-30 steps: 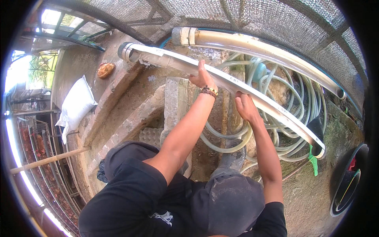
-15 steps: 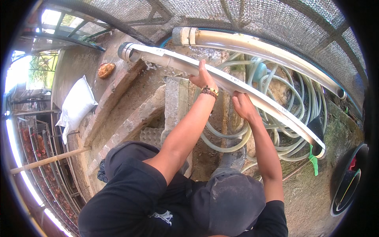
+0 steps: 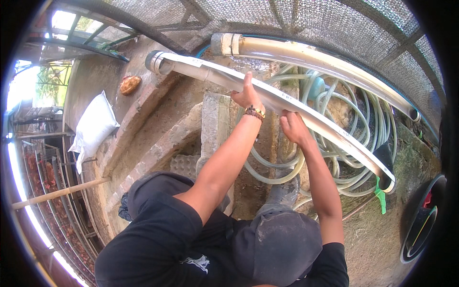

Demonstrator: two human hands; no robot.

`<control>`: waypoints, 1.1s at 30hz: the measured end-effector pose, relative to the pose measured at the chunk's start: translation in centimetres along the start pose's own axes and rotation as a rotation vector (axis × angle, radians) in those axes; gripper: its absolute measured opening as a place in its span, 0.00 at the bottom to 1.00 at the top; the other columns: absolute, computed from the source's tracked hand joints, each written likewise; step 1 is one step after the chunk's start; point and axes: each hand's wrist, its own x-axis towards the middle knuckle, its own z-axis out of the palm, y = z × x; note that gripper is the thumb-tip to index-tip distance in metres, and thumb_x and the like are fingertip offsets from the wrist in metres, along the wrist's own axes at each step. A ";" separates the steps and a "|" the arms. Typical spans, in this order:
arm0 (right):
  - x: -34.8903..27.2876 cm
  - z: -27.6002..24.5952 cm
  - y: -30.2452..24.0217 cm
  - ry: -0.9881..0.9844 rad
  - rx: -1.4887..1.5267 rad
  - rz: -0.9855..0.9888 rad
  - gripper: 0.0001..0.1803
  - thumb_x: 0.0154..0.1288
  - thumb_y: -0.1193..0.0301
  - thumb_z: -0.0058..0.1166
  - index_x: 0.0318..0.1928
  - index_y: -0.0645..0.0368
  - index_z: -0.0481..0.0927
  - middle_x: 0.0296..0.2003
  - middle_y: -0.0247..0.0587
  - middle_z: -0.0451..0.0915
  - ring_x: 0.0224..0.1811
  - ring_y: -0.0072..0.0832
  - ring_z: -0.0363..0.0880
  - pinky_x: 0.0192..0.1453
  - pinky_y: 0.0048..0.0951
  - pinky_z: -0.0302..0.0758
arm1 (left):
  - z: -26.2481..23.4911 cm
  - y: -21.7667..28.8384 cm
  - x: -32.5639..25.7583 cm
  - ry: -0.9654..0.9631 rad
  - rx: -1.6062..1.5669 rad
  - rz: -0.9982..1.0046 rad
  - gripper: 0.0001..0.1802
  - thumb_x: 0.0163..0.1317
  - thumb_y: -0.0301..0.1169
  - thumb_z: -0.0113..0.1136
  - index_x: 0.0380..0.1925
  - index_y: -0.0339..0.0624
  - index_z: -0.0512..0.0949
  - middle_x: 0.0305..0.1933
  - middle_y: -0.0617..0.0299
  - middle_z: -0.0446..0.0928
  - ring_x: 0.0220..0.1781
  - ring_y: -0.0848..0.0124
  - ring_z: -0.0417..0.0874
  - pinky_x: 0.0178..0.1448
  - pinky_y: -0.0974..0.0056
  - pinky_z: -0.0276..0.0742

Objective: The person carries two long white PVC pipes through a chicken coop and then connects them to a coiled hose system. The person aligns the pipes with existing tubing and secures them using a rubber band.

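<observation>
Over the hose (image 3: 377, 116), trough (image 3: 272, 97): in front of person, slanting upper left to lower right of view; low end near tub (image 3: 414, 213).
Left hand (image 3: 248, 96): thumb up over near wall, fingers below; looks clamped on trough, about mid-length.
Right hand (image 3: 295, 127): curled at near edge, just beside left; fingertips hidden, can't tell if gripping.
Grip: better spread wider, wrists steady, no twisting; long thin wall probably flexes.
Hose loops: under and beyond trough; could snag the low end.
Green strip (image 3: 380, 197): hangs by low end, may catch.
Far trough (image 3: 296, 57): just beyond, alongside net (image 3: 330, 24); limits room that way.
Blocks (image 3: 214, 122): below left hand, tight footing.
Sack (image 3: 95, 126): left, well apart.
</observation>
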 end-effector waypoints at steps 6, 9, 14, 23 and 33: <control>0.0 0.4 0.0 0.024 -0.014 -0.019 0.19 0.65 0.63 0.41 0.36 0.69 0.76 0.33 0.71 0.77 0.43 0.62 0.76 0.51 0.52 0.70 | -0.2 0.0 0.1 0.008 0.041 0.006 0.49 0.45 0.37 0.78 0.58 0.23 0.56 0.55 0.43 0.72 0.52 0.60 0.77 0.56 0.57 0.76; 0.1 0.4 0.1 0.014 -0.032 -0.016 0.19 0.66 0.63 0.41 0.35 0.69 0.76 0.34 0.71 0.77 0.43 0.63 0.75 0.51 0.52 0.70 | -0.1 0.1 -0.1 0.020 0.029 -0.019 0.50 0.44 0.37 0.78 0.59 0.21 0.57 0.56 0.41 0.71 0.53 0.59 0.77 0.57 0.57 0.76; -1.2 0.0 0.9 0.222 0.047 0.122 0.21 0.69 0.61 0.41 0.33 0.70 0.75 0.30 0.67 0.77 0.36 0.60 0.76 0.46 0.52 0.71 | -0.1 -0.5 1.0 -0.003 0.005 -0.008 0.30 0.46 0.37 0.75 0.44 0.27 0.76 0.46 0.49 0.77 0.43 0.61 0.79 0.50 0.53 0.77; -7.4 -1.0 5.1 0.804 0.511 0.426 0.20 0.69 0.64 0.38 0.41 0.71 0.76 0.42 0.73 0.76 0.49 0.66 0.71 0.54 0.53 0.67 | -0.4 0.7 1.4 -0.244 0.138 0.039 0.51 0.50 0.64 0.60 0.68 0.45 0.61 0.67 0.55 0.67 0.65 0.55 0.70 0.66 0.46 0.67; -10.6 0.5 9.5 1.214 1.164 0.672 0.17 0.72 0.62 0.37 0.29 0.60 0.69 0.15 0.29 0.60 0.12 0.19 0.56 0.14 0.26 0.52 | 2.9 6.1 0.2 -0.161 -0.036 0.177 0.53 0.50 0.57 0.64 0.59 0.20 0.56 0.61 0.42 0.67 0.54 0.49 0.78 0.59 0.44 0.76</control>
